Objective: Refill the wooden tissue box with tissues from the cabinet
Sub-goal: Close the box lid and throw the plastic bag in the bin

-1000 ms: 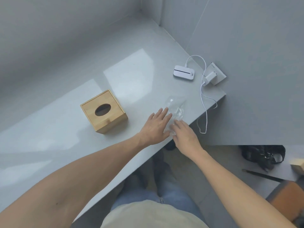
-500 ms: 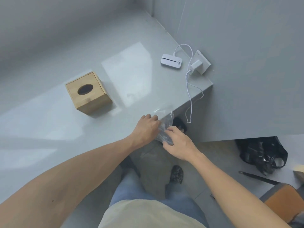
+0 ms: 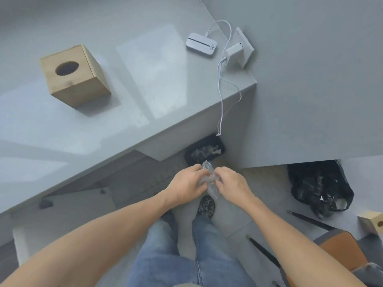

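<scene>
Grey tabletop [image 3: 145, 96] fills the upper left, with the wooden tissue box [image 3: 74, 76] standing at ten o'clock, its round opening dark. Below the tabletop's edge at six o'clock, the left hand [image 3: 186, 186] and right hand [image 3: 233, 184] meet, fingers of both clenched on a crumpled clear plastic wrapper [image 3: 208, 179]. At one o'clock a white device [image 3: 201, 46] and charger [image 3: 235, 52] sit, cable trailing.

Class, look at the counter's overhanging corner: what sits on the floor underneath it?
A black-lined waste bin with pale crumpled scraps inside sits partly beneath the counter. Its rear part is covered by the countertop, so how full it is cannot be seen.
</scene>
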